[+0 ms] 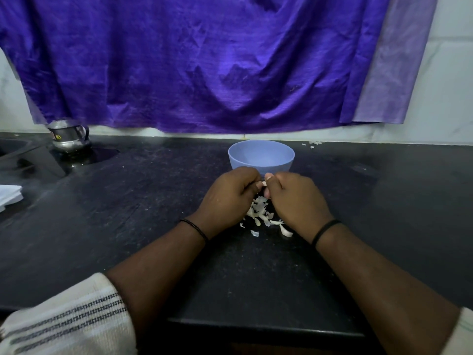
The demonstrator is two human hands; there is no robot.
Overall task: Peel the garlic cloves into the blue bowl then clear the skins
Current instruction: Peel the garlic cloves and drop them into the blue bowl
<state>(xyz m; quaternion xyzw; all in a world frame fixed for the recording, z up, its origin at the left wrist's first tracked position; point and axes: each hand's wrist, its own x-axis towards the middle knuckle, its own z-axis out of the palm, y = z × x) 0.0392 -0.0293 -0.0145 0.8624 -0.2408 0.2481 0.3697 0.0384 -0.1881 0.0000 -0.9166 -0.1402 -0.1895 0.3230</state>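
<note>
1. A garlic clove [264, 183] was pinched between the curled fingertips of the left hand [231, 197] and the right hand [298, 201], just in front of the blue bowl [261, 157].
2. Only a pale sliver of the clove was shown; how much skin was left on it could not be told.
3. A heap of skins [261, 213] was spread on the black counter [128, 226], in front of the bowl and under the hands.
4. The step was judged to be peeling. It was judged best done with the clove held firm in one hand while the skin was lifted with a thumbnail, then dropped over the heap.
5. The bowl's contents were hidden by its near wall.
6. A steel pot [69, 135] was seen far left of the bowl, a few stray skins [313, 144] behind it to the right, and a purple cloth [204, 60] hung above it.
7. Nothing was seen between the hands and the bowl.
</note>
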